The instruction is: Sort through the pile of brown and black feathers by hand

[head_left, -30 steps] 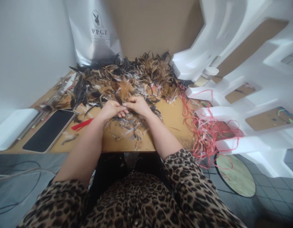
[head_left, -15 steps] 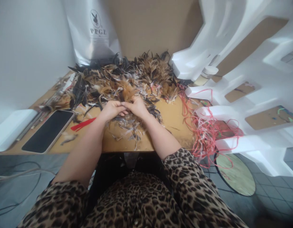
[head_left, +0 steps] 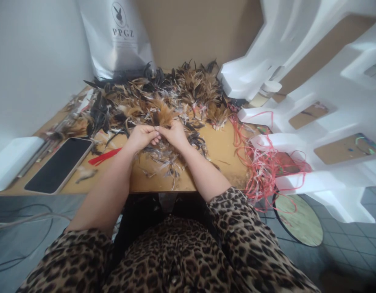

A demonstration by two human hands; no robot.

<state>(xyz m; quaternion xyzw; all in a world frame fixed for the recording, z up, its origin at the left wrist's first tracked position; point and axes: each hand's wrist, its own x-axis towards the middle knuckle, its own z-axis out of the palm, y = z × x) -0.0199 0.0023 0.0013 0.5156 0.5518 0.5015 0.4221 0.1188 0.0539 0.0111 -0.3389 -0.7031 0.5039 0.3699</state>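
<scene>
My right hand (head_left: 176,135) is closed on a small bunch of brown feathers (head_left: 163,116), whose tips fan out above the fingers. Against it, my left hand (head_left: 141,137) pinches with thumb and fingertips where the two hands meet; whatever is in that pinch is too small to make out. Beneath the hands, thin feather scraps (head_left: 168,162) lie scattered on the tabletop. A large pile of brown and black feathers (head_left: 127,97) spreads just beyond them. Red strips (head_left: 104,156) lie beside my left forearm.
At the left are a phone (head_left: 58,165) and a white box (head_left: 15,160). Tangled pink-red string (head_left: 262,171) hangs over the right edge, near white foam pieces (head_left: 293,183) and a capped bottle (head_left: 265,92). A silver bag (head_left: 123,53) stands behind. A round stool (head_left: 299,219) is below.
Both hands stay together at the feather bunch, with only small finger movements. The whole view has shifted slightly.
</scene>
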